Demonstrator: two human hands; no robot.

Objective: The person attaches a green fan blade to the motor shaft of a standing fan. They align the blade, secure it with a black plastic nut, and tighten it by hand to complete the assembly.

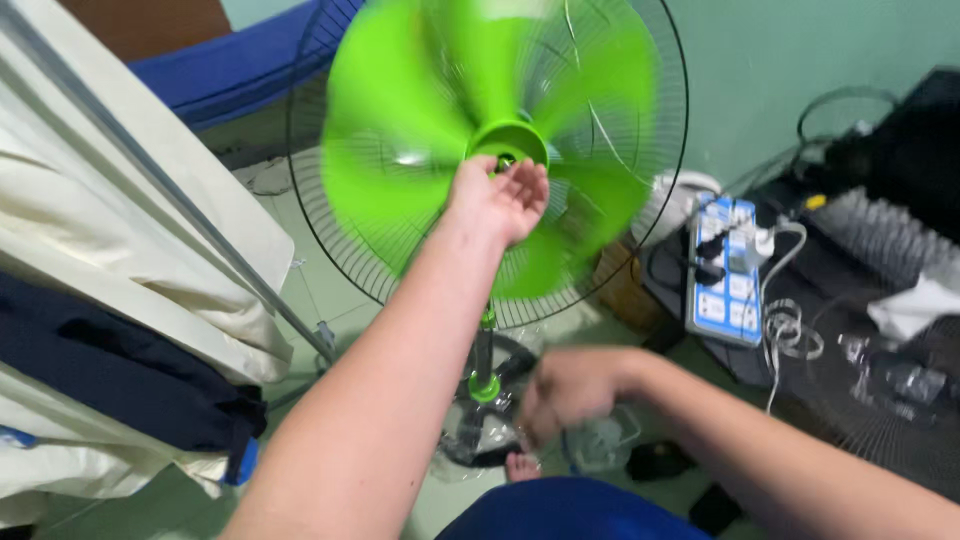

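Note:
A standing fan with bright green blades [400, 150] fills the upper middle; the blades are blurred, as if spinning, in front of the black wire rear guard [660, 130]. My left hand [497, 198] reaches up to the green hub [508, 140], fingers curled at the small cap in its centre. My right hand [570, 390] hovers lower, blurred, fingers loosely bent, above the fan's pole [484, 350] and base; I see nothing in it.
A white and blue power strip [728, 270] with plugs and cables lies at right beside a black grille [880, 240] and clear plastic. Cream and dark fabric [110, 300] hangs on a rack at left. My foot [522, 466] rests on the green floor.

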